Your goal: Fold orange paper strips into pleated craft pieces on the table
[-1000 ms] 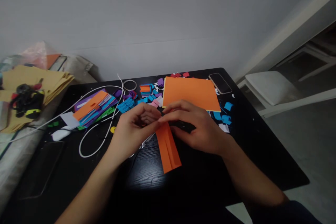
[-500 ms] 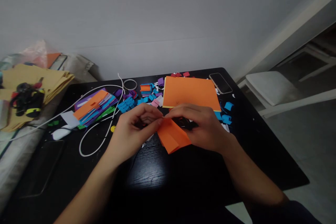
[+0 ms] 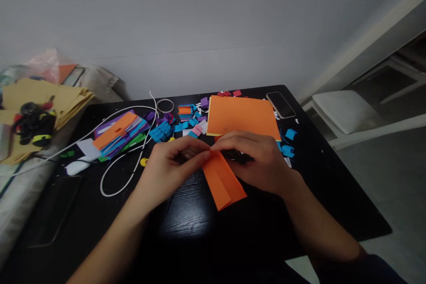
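A folded strip of orange paper (image 3: 222, 179) hangs between my two hands over the dark table, its lower end slanting toward me. My left hand (image 3: 175, 164) pinches its upper end between thumb and fingers. At the same end, the fingertips of my right hand (image 3: 256, 159) grip the paper from the other side, almost touching the left ones. Just beyond my right hand lies a stack of orange sheets (image 3: 244, 115) with a yellow edge beneath. The fingertips partly hide the paper's top.
Colored folded papers (image 3: 121, 131) and a white cable (image 3: 103, 186) lie left. Blue paper pieces (image 3: 161, 132) are scattered behind my hands. One phone (image 3: 281, 104) rests at back right, another dark phone (image 3: 55, 211) at left. A white stool (image 3: 342, 108) stands right of the table (image 3: 253, 235).
The orange paper's lower end has swung down and toward me, so more of the strip shows. Both hands keep their pinch and have barely shifted.
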Demonstrator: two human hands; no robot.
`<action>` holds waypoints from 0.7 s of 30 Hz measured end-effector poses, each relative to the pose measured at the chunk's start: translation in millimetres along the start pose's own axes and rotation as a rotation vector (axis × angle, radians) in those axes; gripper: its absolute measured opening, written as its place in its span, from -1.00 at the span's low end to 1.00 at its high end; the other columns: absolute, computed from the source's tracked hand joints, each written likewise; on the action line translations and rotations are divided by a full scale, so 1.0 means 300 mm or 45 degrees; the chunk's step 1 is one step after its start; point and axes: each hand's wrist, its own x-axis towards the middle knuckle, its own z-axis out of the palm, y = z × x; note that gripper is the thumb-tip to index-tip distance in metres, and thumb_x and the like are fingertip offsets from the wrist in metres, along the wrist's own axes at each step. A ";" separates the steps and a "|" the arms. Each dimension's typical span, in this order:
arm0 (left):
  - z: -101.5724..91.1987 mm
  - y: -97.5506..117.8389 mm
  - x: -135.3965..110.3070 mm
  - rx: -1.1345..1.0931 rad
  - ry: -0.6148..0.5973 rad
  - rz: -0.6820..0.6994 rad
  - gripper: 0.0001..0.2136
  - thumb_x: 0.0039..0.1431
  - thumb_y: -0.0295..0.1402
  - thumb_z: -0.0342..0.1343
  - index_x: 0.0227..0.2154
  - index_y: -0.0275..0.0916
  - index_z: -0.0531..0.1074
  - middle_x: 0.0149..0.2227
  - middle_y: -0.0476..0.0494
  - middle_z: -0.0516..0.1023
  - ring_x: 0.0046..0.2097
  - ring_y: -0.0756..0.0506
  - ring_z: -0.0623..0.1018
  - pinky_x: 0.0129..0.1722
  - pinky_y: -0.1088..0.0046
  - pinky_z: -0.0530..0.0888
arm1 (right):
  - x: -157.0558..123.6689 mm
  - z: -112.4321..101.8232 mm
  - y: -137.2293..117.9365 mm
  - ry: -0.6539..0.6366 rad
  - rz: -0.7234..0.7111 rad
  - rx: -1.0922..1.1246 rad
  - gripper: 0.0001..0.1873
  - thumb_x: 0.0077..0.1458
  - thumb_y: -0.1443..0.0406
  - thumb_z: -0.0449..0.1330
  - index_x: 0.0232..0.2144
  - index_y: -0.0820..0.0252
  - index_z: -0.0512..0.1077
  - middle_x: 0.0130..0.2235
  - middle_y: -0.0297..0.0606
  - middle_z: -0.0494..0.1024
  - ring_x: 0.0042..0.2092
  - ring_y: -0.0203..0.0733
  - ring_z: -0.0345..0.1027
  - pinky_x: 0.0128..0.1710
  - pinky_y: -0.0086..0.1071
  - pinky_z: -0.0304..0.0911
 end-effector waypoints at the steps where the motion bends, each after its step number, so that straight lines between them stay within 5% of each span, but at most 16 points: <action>1: 0.000 -0.001 0.000 0.005 -0.002 -0.013 -0.94 0.24 -0.29 0.34 -0.26 -0.10 0.67 -0.42 0.06 0.65 -0.42 0.07 0.53 -0.46 0.61 0.41 | 0.000 0.000 -0.001 -0.004 0.005 -0.012 -0.73 0.23 0.52 0.26 -0.10 0.13 0.57 -0.12 -0.24 0.71 -0.07 -0.19 0.63 -0.05 -0.32 0.55; 15: 0.005 0.011 -0.001 -0.065 0.066 -0.058 -0.94 0.25 -0.30 0.33 -0.28 -0.11 0.68 -0.40 0.04 0.67 -0.37 0.03 0.62 -0.39 0.60 0.48 | -0.007 -0.004 0.003 -0.005 -0.069 -0.136 -0.74 0.26 0.53 0.24 -0.04 0.28 0.58 -0.09 -0.14 0.73 -0.04 -0.19 0.65 -0.02 -0.36 0.55; 21: 0.004 0.011 -0.004 -0.051 0.053 -0.064 -0.89 0.24 -0.24 0.33 -0.27 -0.16 0.67 -0.42 0.00 0.66 -0.42 0.02 0.58 -0.44 0.56 0.45 | -0.004 -0.007 0.002 0.007 -0.021 -0.057 -0.72 0.24 0.50 0.28 -0.04 0.18 0.61 -0.08 -0.18 0.74 -0.06 -0.18 0.66 -0.05 -0.36 0.58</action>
